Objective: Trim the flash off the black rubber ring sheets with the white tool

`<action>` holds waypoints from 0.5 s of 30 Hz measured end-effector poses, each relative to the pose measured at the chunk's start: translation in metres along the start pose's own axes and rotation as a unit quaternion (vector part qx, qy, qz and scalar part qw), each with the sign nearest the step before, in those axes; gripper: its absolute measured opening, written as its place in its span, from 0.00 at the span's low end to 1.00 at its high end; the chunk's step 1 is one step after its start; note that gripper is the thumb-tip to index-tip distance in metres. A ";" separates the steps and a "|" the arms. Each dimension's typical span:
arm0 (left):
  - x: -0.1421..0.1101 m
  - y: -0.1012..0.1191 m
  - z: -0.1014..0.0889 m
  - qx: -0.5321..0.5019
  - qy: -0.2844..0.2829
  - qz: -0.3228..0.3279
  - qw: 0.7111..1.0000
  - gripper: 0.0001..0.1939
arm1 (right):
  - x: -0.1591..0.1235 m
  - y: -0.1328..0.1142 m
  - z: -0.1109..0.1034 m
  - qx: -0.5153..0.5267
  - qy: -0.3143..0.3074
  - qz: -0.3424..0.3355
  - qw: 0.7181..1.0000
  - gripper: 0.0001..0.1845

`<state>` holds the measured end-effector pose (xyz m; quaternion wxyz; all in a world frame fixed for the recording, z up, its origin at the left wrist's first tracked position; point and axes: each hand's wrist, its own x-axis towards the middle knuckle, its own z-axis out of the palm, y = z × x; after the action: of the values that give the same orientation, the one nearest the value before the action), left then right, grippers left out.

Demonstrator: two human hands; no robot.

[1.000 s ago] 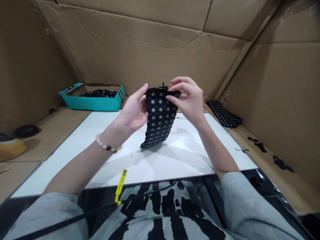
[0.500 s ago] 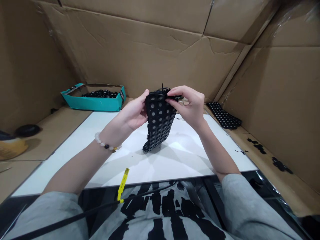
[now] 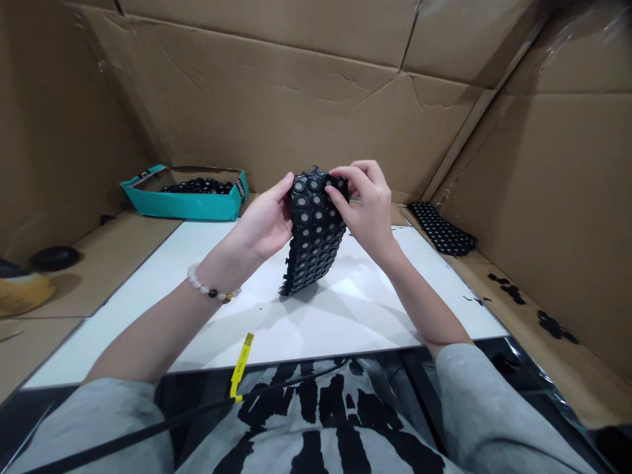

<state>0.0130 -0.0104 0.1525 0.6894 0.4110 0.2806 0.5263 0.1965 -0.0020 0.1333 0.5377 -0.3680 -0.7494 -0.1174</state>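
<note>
left hand (image 3: 264,220) and right hand (image 3: 363,204) grip black studded mat (image 3: 313,243) (long axis hangs downward)

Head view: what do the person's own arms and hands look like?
The left hand and right hand are bare, without gloves. Both arms come out of grey sleeves. The left wrist wears a bracelet of pale round beads with a dark bead and a gold piece.

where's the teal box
The teal box sits upper left in the head view, just beyond the far edge of the white board, against the cardboard wall.
</note>
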 end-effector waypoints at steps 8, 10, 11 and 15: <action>0.004 0.003 -0.010 -0.019 0.020 -0.008 1.000 0.12 | -0.001 0.002 0.004 0.061 -0.051 0.037 0.996 0.27; 0.003 0.006 -0.010 -0.024 0.023 -0.004 0.999 0.12 | 0.000 0.002 0.003 0.085 -0.067 0.037 0.993 0.32; 0.003 0.006 -0.010 -0.026 0.024 -0.001 0.999 0.12 | 0.001 0.002 0.003 0.095 -0.071 0.040 0.992 0.35; 0.003 0.008 -0.010 -0.042 0.035 0.012 0.998 0.11 | 0.000 0.009 0.007 0.111 -0.089 0.081 0.987 0.41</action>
<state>0.0020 -0.0039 0.1544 0.6894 0.3659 0.2772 0.5603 0.1974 0.0085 0.1286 0.5139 -0.3747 -0.7705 0.0435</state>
